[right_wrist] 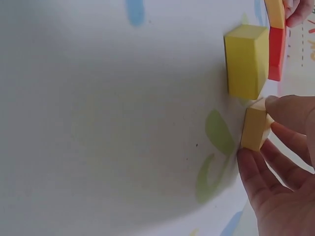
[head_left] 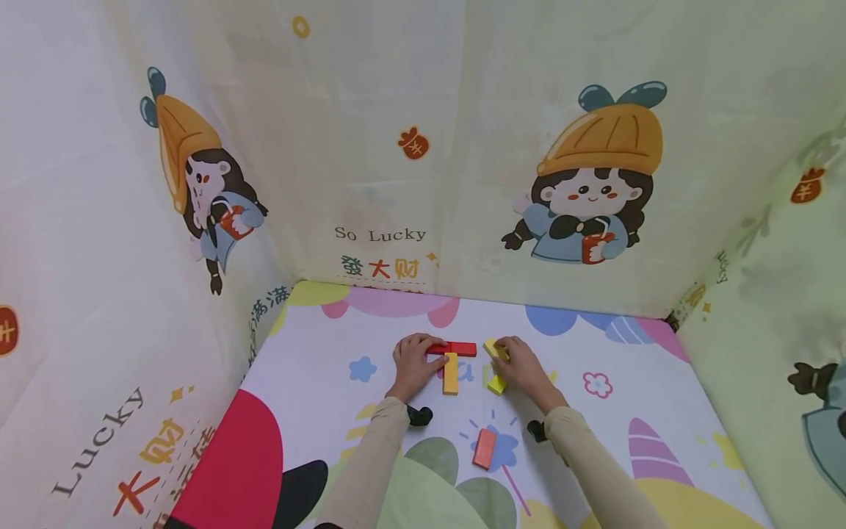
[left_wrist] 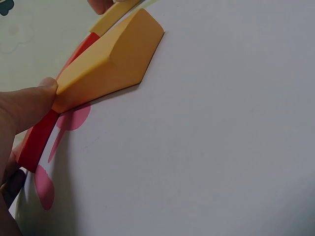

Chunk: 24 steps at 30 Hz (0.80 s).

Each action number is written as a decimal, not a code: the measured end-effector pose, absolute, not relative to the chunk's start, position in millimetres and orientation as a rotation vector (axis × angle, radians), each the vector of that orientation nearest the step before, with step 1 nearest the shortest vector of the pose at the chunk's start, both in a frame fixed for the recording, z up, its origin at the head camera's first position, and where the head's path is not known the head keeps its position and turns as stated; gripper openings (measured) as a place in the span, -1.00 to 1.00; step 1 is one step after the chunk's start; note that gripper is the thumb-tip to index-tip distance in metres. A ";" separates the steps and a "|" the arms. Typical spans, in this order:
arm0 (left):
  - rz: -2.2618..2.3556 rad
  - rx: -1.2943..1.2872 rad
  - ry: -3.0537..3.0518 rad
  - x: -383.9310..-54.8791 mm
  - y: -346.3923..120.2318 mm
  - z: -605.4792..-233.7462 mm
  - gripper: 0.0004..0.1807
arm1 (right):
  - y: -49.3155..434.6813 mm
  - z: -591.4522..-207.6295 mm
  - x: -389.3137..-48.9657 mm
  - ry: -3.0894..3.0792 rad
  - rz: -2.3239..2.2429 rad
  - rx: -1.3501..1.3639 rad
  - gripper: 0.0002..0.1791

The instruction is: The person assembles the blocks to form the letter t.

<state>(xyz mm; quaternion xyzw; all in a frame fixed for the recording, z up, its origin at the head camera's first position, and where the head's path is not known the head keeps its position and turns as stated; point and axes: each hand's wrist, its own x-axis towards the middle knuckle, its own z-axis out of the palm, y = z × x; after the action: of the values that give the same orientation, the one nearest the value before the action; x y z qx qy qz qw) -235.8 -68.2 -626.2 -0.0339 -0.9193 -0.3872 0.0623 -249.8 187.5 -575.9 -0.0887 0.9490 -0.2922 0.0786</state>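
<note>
My left hand (head_left: pixel 413 365) holds the left part of a red block (head_left: pixel 464 349), fingers behind it. Its thumb (left_wrist: pixel 39 96) lies where the red meets an orange block (head_left: pixel 450 375). That orange block runs from the red one's near side toward me, like a T. My right hand (head_left: pixel 523 366) pinches a pale yellow block (right_wrist: pixel 252 129) between thumb and fingertips, low over the table cover. Just nearer to me lies a brighter yellow block (head_left: pixel 496 384), partly covered by the right hand in the head view.
A coral block (head_left: pixel 485 449) lies between the forearms, closer to me. The table cover (head_left: pixel 370 334) carries printed shapes. Printed cloth walls (head_left: pixel 476 220) rise at the back and on both sides.
</note>
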 end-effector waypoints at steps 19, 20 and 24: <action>-1.153 -0.107 -2.750 -234.2 -67.9 -626.1 -0.67 | 184.1 -568.2 -270.4 2.860 -0.816 -0.433 -0.61; -1.153 -0.107 -2.747 -233.9 -67.7 -625.8 -0.67 | 183.7 -567.5 -272.3 2.864 -0.806 -0.453 -0.60; -1.159 -0.115 -2.738 -233.5 -67.5 -626.0 -0.67 | 182.0 -566.6 -279.2 2.838 -0.792 -0.445 -0.57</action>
<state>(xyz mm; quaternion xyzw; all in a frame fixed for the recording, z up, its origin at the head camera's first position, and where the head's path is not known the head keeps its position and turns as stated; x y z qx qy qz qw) -233.5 -67.5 -626.0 -0.0384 -0.9171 -0.3882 0.0828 -279.2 182.0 -566.6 -0.1489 0.9492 -0.2650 0.0808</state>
